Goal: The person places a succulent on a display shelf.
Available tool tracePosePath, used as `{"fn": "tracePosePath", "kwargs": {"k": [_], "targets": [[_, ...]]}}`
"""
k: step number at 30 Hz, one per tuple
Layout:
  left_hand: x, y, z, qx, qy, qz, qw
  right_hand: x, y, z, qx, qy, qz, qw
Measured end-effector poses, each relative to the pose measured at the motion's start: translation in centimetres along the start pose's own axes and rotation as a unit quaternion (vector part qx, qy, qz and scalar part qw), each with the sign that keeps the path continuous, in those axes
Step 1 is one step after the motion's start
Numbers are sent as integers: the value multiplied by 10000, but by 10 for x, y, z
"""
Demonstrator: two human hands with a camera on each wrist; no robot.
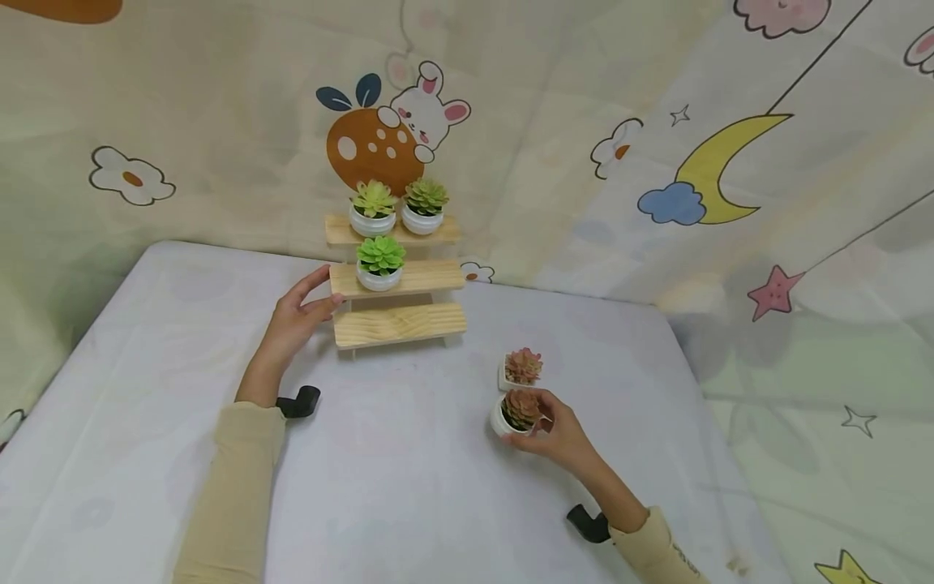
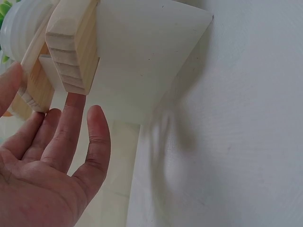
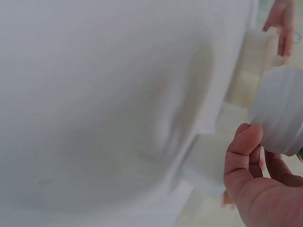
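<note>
At the left end of a three-tier wooden display stand [image 1: 400, 324], my left hand [image 1: 295, 320] holds the middle plank, thumb in front and fingers behind. In the left wrist view the left hand [image 2: 52, 165] has a finger touching the end of another plank [image 2: 71, 56]. My right hand [image 1: 558, 434] pinches a round white pot [image 3: 279, 111] by its side, lifted above the table. The reddish-brown succulent [image 1: 520, 408] in it shows in the head view. Right behind it stands a square white pot with a pink succulent [image 1: 524, 367].
Two potted green succulents [image 1: 373, 199] [image 1: 426, 197] stand on the stand's top plank, and a bright green one [image 1: 381, 256] on the middle plank. A white cloth covers the table [image 1: 409, 470]. A printed curtain [image 1: 540, 146] hangs close behind the stand.
</note>
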State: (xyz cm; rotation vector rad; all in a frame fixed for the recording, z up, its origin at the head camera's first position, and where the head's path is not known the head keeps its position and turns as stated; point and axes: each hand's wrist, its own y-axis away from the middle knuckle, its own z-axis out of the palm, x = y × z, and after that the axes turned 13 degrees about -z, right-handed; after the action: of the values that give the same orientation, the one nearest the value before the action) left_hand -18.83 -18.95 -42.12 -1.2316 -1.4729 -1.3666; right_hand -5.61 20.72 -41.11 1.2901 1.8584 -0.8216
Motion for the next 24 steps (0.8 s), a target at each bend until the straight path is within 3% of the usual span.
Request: {"fn": "tracePosePath", "kwargs": {"k": [6, 12, 17, 24], "targets": [[-2, -4, -1, -78, 62, 54, 9999, -37, -22, -2, 130, -589, -578, 9965], [-3, -6, -1, -111, 156, 88, 9998, -68, -63, -8, 372, -944, -870, 9910], [-2, -3, -1, -82, 160, 128, 9998, -85, -105, -11, 586, -716, -759, 9928], [0, 0, -1, -84, 158, 111, 9998, -94, -155, -1, 561, -645, -521, 9950]]}}
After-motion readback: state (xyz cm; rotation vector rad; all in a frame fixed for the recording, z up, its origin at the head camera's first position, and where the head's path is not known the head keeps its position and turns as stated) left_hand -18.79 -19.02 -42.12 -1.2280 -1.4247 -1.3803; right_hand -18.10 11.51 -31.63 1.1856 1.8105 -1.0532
